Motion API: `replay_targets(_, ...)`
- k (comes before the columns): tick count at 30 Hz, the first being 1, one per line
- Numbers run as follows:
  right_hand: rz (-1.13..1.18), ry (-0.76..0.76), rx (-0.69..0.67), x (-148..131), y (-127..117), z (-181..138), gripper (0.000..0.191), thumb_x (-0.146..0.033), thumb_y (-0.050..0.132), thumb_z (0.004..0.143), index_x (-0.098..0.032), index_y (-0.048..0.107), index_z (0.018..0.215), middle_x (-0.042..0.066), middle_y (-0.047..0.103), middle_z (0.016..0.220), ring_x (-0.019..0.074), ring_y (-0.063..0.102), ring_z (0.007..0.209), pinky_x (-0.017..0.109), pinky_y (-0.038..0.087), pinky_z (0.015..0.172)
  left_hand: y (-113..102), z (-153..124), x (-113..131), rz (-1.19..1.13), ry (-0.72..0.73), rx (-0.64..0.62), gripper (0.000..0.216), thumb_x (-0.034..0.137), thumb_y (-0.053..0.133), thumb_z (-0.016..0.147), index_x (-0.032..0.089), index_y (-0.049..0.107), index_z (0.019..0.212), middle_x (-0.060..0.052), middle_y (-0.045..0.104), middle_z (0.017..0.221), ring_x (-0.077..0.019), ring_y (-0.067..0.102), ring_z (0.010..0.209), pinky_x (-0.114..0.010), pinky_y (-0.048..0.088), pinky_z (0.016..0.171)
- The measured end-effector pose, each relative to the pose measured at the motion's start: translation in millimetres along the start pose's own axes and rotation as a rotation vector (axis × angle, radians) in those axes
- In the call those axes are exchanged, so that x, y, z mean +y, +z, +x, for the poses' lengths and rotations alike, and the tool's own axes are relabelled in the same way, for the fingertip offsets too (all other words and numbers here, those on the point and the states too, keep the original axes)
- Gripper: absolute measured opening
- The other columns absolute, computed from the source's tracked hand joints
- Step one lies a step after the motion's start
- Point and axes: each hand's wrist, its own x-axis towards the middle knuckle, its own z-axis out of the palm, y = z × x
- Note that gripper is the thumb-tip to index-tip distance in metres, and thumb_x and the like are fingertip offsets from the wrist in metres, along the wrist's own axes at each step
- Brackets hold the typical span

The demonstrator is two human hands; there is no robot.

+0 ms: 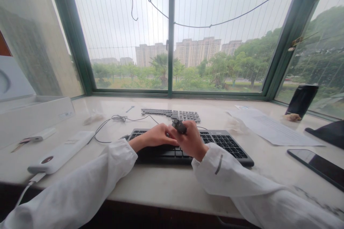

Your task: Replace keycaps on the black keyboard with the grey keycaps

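A black keyboard (228, 145) lies on the pale marble sill in front of me. Both my hands hover over its middle keys. My right hand (191, 139) is closed around a small dark object (178, 126) that pokes up above the fingers; I cannot make out what it is. My left hand (156, 136) is curled with its fingertips meeting the right hand at that object. A second, thinner keyboard or key sheet (172, 114) lies just behind the black one, near the window.
A white power bank (60, 154) with a cable and a white box (34, 114) sit at left. Papers (271, 128), a black cylinder (301, 101) and a dark phone (317, 166) lie at right. A thin wire (113, 123) runs across the sill. The window stands behind.
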Motion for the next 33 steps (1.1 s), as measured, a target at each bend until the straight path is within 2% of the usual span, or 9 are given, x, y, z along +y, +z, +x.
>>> replay_targets(3, -0.265, 0.035, -0.124, 17, -30, 18, 0.037, -0.034, 0.052, 0.079, -0.017, 0.048, 0.046, -0.002, 0.041, 0.046, 0.0086, 0.030, 0.048, 0.025, 0.022, 0.050, 0, 1, 2, 0.029, -0.039, -0.036, 0.040, 0.050, 0.072, 0.068, 0.015, 0.077, 0.086, -0.004, 0.071, 0.075, -0.0154, 0.058, 0.070, -0.024, 0.041, 0.066)
replay_targets(6, -0.450, 0.174, -0.313, 42, -63, 32, 0.038, -0.049, 0.056, 0.078, -0.018, 0.060, 0.057, 0.001, 0.053, 0.051, 0.0109, 0.039, 0.047, 0.026, 0.024, 0.050, -1, 0, 4, 0.049, -0.044, -0.042, 0.041, 0.052, 0.070, 0.071, 0.017, 0.078, 0.090, -0.006, 0.074, 0.082, -0.0153, 0.060, 0.072, -0.023, 0.041, 0.066)
replay_targets(10, -0.505, 0.355, -0.512, 67, -96, 39, 0.045, -0.061, 0.062, 0.071, -0.016, 0.067, 0.061, 0.003, 0.057, 0.053, 0.0132, 0.046, 0.049, 0.028, 0.025, 0.050, -2, -1, 5, 0.053, -0.050, -0.019, 0.042, 0.054, 0.068, 0.074, 0.016, 0.078, 0.089, -0.005, 0.073, 0.076, -0.0134, 0.057, 0.067, -0.023, 0.039, 0.061)
replay_targets(13, -0.438, 0.348, -0.634, 75, -106, 40, 0.040, -0.058, 0.068, 0.067, -0.019, 0.074, 0.074, 0.003, 0.065, 0.062, 0.0150, 0.053, 0.057, 0.027, 0.031, 0.054, -1, -1, 6, 0.043, -0.042, -0.008, 0.042, 0.053, 0.067, 0.075, 0.015, 0.078, 0.088, -0.005, 0.072, 0.074, -0.0125, 0.055, 0.065, -0.022, 0.037, 0.059)
replay_targets(16, -0.406, 0.318, -0.715, 79, -106, 38, 0.031, -0.048, 0.073, 0.064, -0.021, 0.077, 0.079, 0.004, 0.069, 0.071, 0.0173, 0.059, 0.067, 0.027, 0.036, 0.061, -1, -1, 6, 0.030, -0.034, 0.019, 0.042, 0.052, 0.067, 0.075, 0.014, 0.078, 0.088, -0.005, 0.072, 0.075, -0.0132, 0.056, 0.066, -0.022, 0.038, 0.059)
replay_targets(19, -0.406, 0.334, -0.748, 82, -102, 35, 0.027, -0.043, 0.075, 0.062, -0.020, 0.078, 0.077, 0.005, 0.070, 0.070, 0.0186, 0.060, 0.067, 0.027, 0.037, 0.062, -1, -1, 8, 0.022, -0.023, 0.048, 0.042, 0.052, 0.067, 0.076, 0.013, 0.078, 0.085, -0.006, 0.073, 0.076, -0.0142, 0.057, 0.069, -0.022, 0.039, 0.060)
replay_targets(24, -0.373, 0.340, -0.749, 81, -99, 38, 0.036, -0.051, 0.073, 0.063, -0.019, 0.077, 0.079, 0.004, 0.068, 0.069, 0.0188, 0.059, 0.068, 0.028, 0.038, 0.064, -1, -2, 13, 0.024, 0.011, 0.089, 0.042, 0.053, 0.065, 0.078, 0.013, 0.077, 0.085, -0.006, 0.073, 0.078, -0.0147, 0.059, 0.070, -0.024, 0.043, 0.064)
replay_targets(28, -0.213, 0.329, -0.673, 72, -89, 40, 0.046, -0.060, 0.068, 0.067, -0.018, 0.075, 0.084, 0.004, 0.067, 0.076, 0.0184, 0.056, 0.072, 0.029, 0.038, 0.067, -1, -3, 14, 0.046, 0.076, 0.139, 0.038, 0.051, 0.064, 0.081, 0.016, 0.076, 0.090, -0.006, 0.073, 0.086, -0.0155, 0.062, 0.077, -0.024, 0.045, 0.068)
replay_targets(33, -0.048, 0.340, -0.584, 57, -64, 36, 0.045, -0.059, 0.066, 0.070, -0.017, 0.074, 0.084, 0.002, 0.060, 0.067, 0.0155, 0.050, 0.066, 0.028, 0.035, 0.063, 1, -3, 13, 0.073, 0.139, 0.218, 0.040, 0.045, 0.071, 0.076, 0.022, 0.070, 0.109, -0.002, 0.071, 0.089, -0.0119, 0.061, 0.072, -0.020, 0.043, 0.059)
